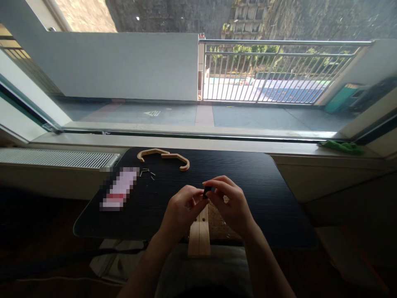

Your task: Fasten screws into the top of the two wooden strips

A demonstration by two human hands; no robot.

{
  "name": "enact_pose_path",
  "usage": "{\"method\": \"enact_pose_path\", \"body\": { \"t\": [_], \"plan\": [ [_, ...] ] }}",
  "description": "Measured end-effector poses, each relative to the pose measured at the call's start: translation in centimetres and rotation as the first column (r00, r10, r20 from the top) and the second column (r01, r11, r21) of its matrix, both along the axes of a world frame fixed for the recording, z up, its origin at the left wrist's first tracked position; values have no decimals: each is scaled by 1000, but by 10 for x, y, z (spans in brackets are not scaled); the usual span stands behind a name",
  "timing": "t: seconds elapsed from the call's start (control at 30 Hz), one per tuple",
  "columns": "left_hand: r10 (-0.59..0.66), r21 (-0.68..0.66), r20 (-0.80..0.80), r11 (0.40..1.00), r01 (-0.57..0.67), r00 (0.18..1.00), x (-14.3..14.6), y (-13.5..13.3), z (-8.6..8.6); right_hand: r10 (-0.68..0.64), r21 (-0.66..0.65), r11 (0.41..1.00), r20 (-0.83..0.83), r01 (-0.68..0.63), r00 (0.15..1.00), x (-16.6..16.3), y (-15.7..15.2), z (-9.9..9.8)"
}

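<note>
My left hand [182, 205] and my right hand [232, 203] meet over the near part of the dark table. The fingertips of both are pinched on a small black piece [207, 190]; its kind I cannot make out. Below them two pale wooden strips [199, 238] lie side by side, with dark round holes near their far end, which my hands partly cover. A brown speckled board [221, 219] shows under my right hand, beside the strips. Farther off on the table are two curved wooden hooks [154, 152], end to end, and several small screws [147, 170].
The black table [254, 178] has rounded corners and stands against a window sill [217, 144]. A blurred-out pinkish rectangular item [122, 186] lies at its left. A white radiator [58, 158] is to the left, and a green cloth [343, 147] lies on the sill at right.
</note>
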State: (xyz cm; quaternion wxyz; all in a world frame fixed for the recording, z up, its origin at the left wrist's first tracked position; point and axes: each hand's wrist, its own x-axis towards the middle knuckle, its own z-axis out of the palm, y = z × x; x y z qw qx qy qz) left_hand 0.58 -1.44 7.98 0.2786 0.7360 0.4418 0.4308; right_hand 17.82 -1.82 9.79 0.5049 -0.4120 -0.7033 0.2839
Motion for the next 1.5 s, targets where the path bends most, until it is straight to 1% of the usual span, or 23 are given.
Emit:
{"method": "enact_pose_path", "body": {
  "t": [0.27,0.47,0.8,1.1,1.27,1.4,1.5],
  "plan": [
    [-16,-28,-29,999,15,999,1,1,-2,-11,10,1000,14,11,1000,1,1,4],
    [-14,-52,-56,999,11,998,2,2,0,-41,-12,999,27,41,999,0,0,5],
    [-12,-42,-59,999,10,998,4,2,-3,-47,-25,999,38,48,998,1,1,1],
    [-9,-38,-46,999,7,999,6,-1,2,-46,-24,999,50,47,998,0,1,0],
    [2,-28,-58,1000,-3,998,5,-1,-1,-46,-28,999,26,46,999,-2,1,-1],
    [20,-17,-62,1000,-22,998,5,-1,-4,-57,-60,997,3,57,998,-4,1,-2],
    [47,-35,-62,998,-49,997,6,-1,-4,-82,-92,992,-5,82,997,-5,1,-2]
  ]
}}
